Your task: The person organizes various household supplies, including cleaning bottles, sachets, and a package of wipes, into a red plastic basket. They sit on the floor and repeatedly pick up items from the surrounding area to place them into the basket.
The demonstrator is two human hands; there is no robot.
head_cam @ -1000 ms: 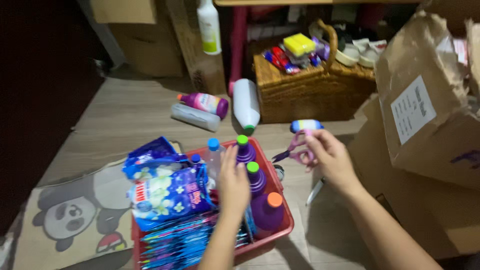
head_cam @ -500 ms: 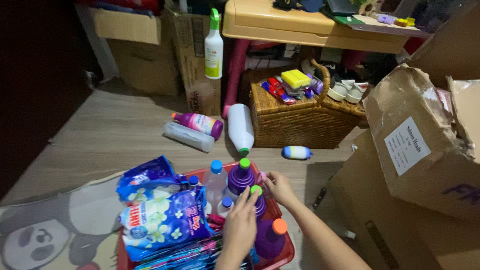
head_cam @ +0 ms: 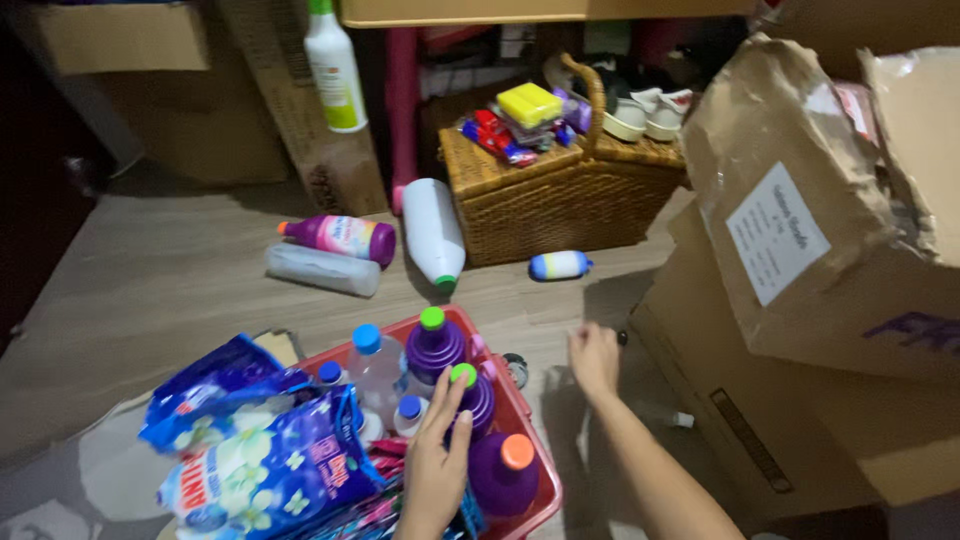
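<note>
My left hand (head_cam: 436, 458) lies flat in the red basket (head_cam: 520, 415), its fingers resting against a purple bottle with a green cap (head_cam: 470, 392). Another purple bottle with an orange cap (head_cam: 503, 470) stands just right of that hand. My right hand (head_cam: 594, 358) hovers over the floor to the right of the basket, fingers loosely apart and holding nothing. A small white and blue bottle (head_cam: 559, 265) lies on the floor beyond it, in front of the wicker basket (head_cam: 545, 200).
Blue detergent bags (head_cam: 262, 470) fill the basket's left side. A white bottle (head_cam: 433, 232), a purple one (head_cam: 343, 238) and a clear one (head_cam: 321, 270) lie on the wooden floor. Large cardboard boxes (head_cam: 800, 300) crowd the right. A spray bottle (head_cam: 333, 70) stands at the back.
My right hand let go of the small white and blue bottle, which now lies by the wicker basket, and has drawn back to beside the red basket. The left hand stays in the basket.
</note>
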